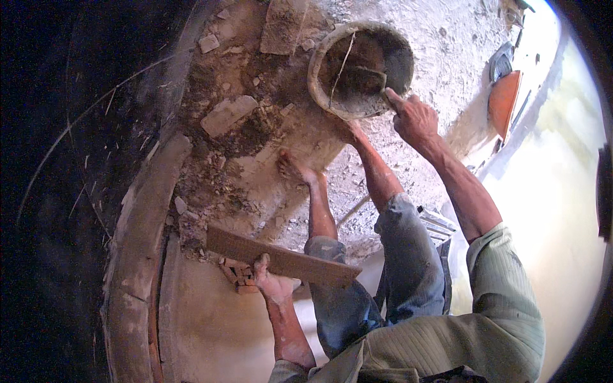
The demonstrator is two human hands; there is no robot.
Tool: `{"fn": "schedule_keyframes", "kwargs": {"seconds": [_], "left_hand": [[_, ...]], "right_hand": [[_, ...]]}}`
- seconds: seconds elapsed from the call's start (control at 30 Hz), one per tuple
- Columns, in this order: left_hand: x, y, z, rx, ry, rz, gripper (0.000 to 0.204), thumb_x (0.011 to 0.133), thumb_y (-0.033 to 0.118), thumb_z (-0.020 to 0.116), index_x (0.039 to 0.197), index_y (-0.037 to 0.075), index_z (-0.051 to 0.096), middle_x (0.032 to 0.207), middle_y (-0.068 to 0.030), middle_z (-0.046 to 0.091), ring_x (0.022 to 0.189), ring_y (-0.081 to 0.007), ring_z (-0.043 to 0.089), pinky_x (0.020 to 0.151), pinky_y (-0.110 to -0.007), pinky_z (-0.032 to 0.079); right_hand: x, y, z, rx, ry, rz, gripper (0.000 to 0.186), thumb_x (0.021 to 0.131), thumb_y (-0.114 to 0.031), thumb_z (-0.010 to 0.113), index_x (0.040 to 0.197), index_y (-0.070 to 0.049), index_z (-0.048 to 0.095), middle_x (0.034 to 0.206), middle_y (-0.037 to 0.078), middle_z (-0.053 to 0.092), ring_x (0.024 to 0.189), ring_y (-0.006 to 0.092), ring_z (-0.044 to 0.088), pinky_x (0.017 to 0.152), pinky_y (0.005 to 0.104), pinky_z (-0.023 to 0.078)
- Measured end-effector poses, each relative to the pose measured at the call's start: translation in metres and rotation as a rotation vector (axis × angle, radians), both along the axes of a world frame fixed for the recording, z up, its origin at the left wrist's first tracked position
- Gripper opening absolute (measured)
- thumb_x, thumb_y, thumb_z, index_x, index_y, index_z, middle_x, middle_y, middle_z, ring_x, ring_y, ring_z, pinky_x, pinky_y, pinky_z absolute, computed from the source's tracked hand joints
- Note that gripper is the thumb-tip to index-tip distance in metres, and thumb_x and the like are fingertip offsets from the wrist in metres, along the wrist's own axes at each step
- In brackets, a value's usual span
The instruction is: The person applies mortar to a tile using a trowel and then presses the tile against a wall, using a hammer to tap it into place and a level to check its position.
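My right hand [415, 118] is closed round the handle of a trowel, index finger stretched along it. The trowel's blade [367, 78] dips into a round, mortar-crusted basin [316, 83], where dark grey material lies at the bottom. A thin pale line, perhaps a cord or crack, crosses the basin. At the lower middle, my left hand [276, 285] grips a long, narrow wooden board [303, 263] by its lower edge, thumb against its face. The board slants over my left leg. Its face looks bare; the fingers behind it are partly hidden.
My bare feet [295, 167] stand on rubble just short of the basin. A loose brick piece [228, 116] and a flat slab [281, 29] lie to the left. Several bricks [239, 274] show behind the board. An orange object [504, 102] leans at the right; a ledge [140, 255] runs along the left.
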State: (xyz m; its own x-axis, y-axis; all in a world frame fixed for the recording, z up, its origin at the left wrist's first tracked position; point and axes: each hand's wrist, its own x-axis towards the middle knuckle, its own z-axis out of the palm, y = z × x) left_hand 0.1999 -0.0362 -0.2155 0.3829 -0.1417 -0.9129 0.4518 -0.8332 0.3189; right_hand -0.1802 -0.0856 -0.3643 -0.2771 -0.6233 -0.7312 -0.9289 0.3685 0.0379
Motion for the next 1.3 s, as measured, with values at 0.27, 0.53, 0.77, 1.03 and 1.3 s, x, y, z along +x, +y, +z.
{"fn": "schedule_keyframes", "kwargs": {"seconds": [0.27,0.53,0.77,1.03,1.3], "left_hand": [[0.015,0.022,-0.012,-0.029,-0.143,-0.457,0.027,0.083,0.015,0.055,0.102,-0.004,0.055,0.105,-0.0159,0.057,0.097,-0.0252,0.056,0.088,-0.037,0.044],[-0.003,0.010,-0.007,0.103,-0.111,0.088,0.027,0.079,0.009,0.062,0.102,-0.005,0.055,0.103,-0.0163,0.059,0.094,-0.0270,0.057,0.087,-0.037,0.045],[-0.013,0.012,-0.018,0.018,0.008,0.061,0.026,0.082,0.012,0.059,0.104,0.001,0.052,0.102,-0.0143,0.058,0.095,-0.0274,0.056,0.093,-0.038,0.041],[0.015,0.030,-0.018,0.061,0.094,0.055,0.043,0.074,0.019,0.064,0.109,-0.002,0.051,0.103,-0.0184,0.058,0.096,-0.0336,0.055,0.094,-0.041,0.040],[0.010,0.024,-0.016,-0.108,-0.392,-1.006,0.043,0.074,0.018,0.062,0.106,-0.010,0.057,0.103,-0.0275,0.056,0.099,-0.0400,0.054,0.092,-0.044,0.040]], "right_hand": [[-0.003,-0.003,0.003,-0.137,0.000,-0.011,0.053,0.082,-0.012,0.051,0.131,-0.031,0.043,0.081,0.019,0.054,0.063,0.0345,0.060,0.053,0.0455,0.046],[-0.011,0.019,0.058,-0.128,0.063,0.228,0.047,0.082,-0.006,0.050,0.127,-0.016,0.042,0.078,0.015,0.053,0.065,0.0282,0.060,0.049,0.0379,0.049],[-0.039,-0.020,0.003,-0.028,0.062,0.446,0.029,0.082,-0.008,0.053,0.111,-0.012,0.052,0.079,0.015,0.056,0.065,0.0254,0.063,0.051,0.0382,0.051],[-0.050,-0.058,0.016,-0.074,0.039,0.385,0.044,0.079,-0.007,0.055,0.120,-0.023,0.053,0.080,0.018,0.055,0.063,0.0308,0.062,0.051,0.0406,0.051],[-0.046,-0.033,0.030,-0.155,-0.012,0.188,0.037,0.082,-0.008,0.051,0.117,-0.019,0.052,0.077,0.020,0.056,0.064,0.0327,0.064,0.050,0.0420,0.051]]}}
